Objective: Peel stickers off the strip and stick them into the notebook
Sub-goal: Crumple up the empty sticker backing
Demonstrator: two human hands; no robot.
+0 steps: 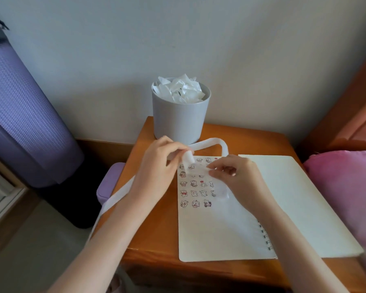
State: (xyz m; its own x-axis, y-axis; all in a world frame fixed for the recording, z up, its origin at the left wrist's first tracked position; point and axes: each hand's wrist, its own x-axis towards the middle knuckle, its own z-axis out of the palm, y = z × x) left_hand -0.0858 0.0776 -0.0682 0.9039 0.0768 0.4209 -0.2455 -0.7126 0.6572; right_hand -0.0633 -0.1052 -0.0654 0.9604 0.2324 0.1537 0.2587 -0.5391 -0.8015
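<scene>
White strip (209,142) is looping over the far edge of the open notebook (294,197), which is lying on the wooden table (154,229). The left hand (159,166) is pinching the strip above the left page's far corner. The right hand (239,176) is pinching another part of it over that page, beside rows of stickers (193,193). A grey bin (178,119) of paper scraps is standing at the far edge.

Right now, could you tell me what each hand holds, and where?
The left hand pinches the sticker strip at its bend; the right hand seems to pinch the strip beside it, above the notebook.
</scene>
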